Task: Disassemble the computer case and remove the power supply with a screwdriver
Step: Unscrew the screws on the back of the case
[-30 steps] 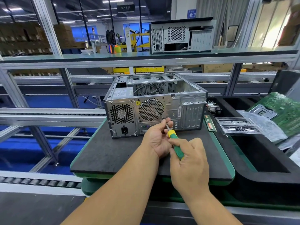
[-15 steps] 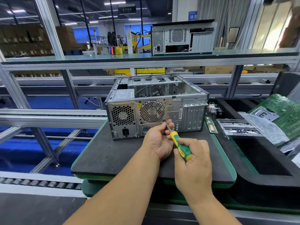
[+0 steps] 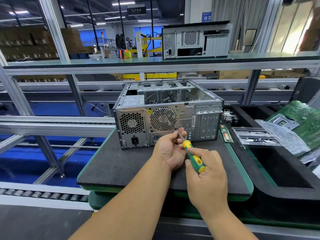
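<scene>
1. The computer case [image 3: 168, 115] is set on the black pad of the table [image 3: 121, 163], toward the pad's far edge, with its rear panel turned to the near edge and its top side open.
2. The power supply [image 3: 132, 124] is seated in the left end of the case, behind a honeycomb grille; a power socket is seen below the grille.
3. The screwdriver [image 3: 193, 155] is gripped at its green and yellow handle by the curled fingers of the right hand [image 3: 207, 175].
4. The metal shaft is pinched near its tip by the fingertips of the left hand [image 3: 170, 149]; the tip is held against the rear panel, just below the round fan grille.
5. A clear plastic tray [image 3: 256, 137] holding small parts is placed beyond the pad's right edge, beside a green circuit board [image 3: 304, 122].
</scene>
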A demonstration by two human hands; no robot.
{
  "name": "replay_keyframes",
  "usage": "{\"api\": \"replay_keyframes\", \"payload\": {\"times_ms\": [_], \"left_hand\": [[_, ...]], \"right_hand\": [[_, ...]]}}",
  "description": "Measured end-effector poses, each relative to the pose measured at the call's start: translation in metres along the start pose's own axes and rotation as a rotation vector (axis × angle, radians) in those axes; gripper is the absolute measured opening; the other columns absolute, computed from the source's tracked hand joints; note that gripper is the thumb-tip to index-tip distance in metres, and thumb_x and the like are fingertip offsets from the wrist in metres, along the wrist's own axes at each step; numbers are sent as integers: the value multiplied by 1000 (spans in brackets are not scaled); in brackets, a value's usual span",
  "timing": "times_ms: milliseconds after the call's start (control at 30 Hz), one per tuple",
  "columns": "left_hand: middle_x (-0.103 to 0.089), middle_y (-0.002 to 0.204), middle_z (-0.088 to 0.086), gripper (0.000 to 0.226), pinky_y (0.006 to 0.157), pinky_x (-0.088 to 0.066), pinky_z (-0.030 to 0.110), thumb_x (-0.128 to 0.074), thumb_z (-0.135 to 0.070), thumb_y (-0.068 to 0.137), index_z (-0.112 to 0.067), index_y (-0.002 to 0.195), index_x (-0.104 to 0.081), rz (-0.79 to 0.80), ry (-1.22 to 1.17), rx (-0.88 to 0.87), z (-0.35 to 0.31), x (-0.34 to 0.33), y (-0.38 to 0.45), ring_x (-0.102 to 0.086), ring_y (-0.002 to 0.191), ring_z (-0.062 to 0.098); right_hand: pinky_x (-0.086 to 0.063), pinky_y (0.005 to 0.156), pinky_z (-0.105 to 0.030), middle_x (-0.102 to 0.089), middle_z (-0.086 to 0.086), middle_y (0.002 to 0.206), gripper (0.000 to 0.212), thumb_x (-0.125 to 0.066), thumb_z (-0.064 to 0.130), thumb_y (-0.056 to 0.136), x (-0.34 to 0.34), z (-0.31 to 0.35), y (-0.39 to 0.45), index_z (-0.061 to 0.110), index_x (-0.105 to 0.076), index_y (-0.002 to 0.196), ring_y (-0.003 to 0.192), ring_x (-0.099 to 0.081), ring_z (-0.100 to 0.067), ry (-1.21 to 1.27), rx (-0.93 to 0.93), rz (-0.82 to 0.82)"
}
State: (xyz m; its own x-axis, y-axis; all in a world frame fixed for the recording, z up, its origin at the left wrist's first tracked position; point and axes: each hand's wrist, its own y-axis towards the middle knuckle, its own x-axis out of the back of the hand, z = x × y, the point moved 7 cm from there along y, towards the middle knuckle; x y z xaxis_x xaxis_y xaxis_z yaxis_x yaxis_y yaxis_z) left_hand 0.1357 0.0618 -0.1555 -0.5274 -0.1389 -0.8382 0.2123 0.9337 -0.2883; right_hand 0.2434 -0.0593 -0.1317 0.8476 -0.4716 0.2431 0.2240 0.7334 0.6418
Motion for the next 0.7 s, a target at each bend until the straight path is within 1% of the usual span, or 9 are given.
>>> {"api": "replay_keyframes", "payload": {"times_ms": [67, 167, 300, 400, 500, 633, 700], "left_hand": [[-68, 79, 9, 26, 40, -34, 16, -44, -14, 108, -1, 104, -66, -5, 1, 2, 1, 0, 1, -43, 49, 7], [-67, 79, 9, 28, 40, -33, 15, -42, -15, 109, -1, 104, -66, -1, 1, 12, 2, -1, 1, -41, 53, 6], [-67, 77, 9, 32, 39, -32, 15, -43, -21, 109, 0, 104, -66, 5, -7, 5, 1, -2, 0, -42, 50, 6], [-67, 76, 9, 33, 39, -32, 15, -43, -23, 109, 1, 104, -66, 8, -13, 2, 1, -2, -1, -42, 49, 6], [-67, 76, 9, 30, 40, -33, 15, -43, -20, 109, 0, 105, -66, 10, -21, 4, 1, -3, -3, -45, 48, 6], [-69, 76, 8, 26, 44, -35, 15, -45, -16, 108, -2, 106, -66, 12, -22, 14, 1, -2, -4, -44, 52, 5], [-69, 77, 7, 25, 46, -35, 15, -45, -16, 108, -3, 105, -67, 13, -17, 11, 1, -2, -3, -44, 52, 5]], "right_hand": [[-52, 71, -33, -51, 15, 96, 38, -72, 14, 86, 1, -1, -1, 40, -66, 113, 83, -60, -12, 48, 26, -9], [-49, 71, -26, -55, 13, 97, 33, -69, 22, 86, 4, -1, -2, 41, -65, 113, 84, -61, -15, 86, 52, -21], [-49, 71, -22, -58, 11, 97, 33, -71, 20, 86, 6, 0, -2, 40, -66, 113, 85, -63, -17, 140, 69, -28], [-50, 74, -21, -59, 11, 99, 34, -73, 16, 87, 6, -1, -1, 37, -67, 114, 87, -64, -16, 159, 68, -27], [-50, 75, -21, -60, 12, 100, 41, -77, 8, 87, 4, 0, 0, 37, -68, 115, 89, -64, -16, 160, 70, -11], [-52, 77, -26, -58, 13, 99, 42, -77, 7, 86, -1, -1, 4, 37, -69, 114, 91, -63, -12, 119, 40, 4], [-52, 76, -26, -58, 14, 99, 42, -77, 8, 86, -2, -1, 5, 39, -69, 113, 92, -63, -10, 115, 27, 8]]}}
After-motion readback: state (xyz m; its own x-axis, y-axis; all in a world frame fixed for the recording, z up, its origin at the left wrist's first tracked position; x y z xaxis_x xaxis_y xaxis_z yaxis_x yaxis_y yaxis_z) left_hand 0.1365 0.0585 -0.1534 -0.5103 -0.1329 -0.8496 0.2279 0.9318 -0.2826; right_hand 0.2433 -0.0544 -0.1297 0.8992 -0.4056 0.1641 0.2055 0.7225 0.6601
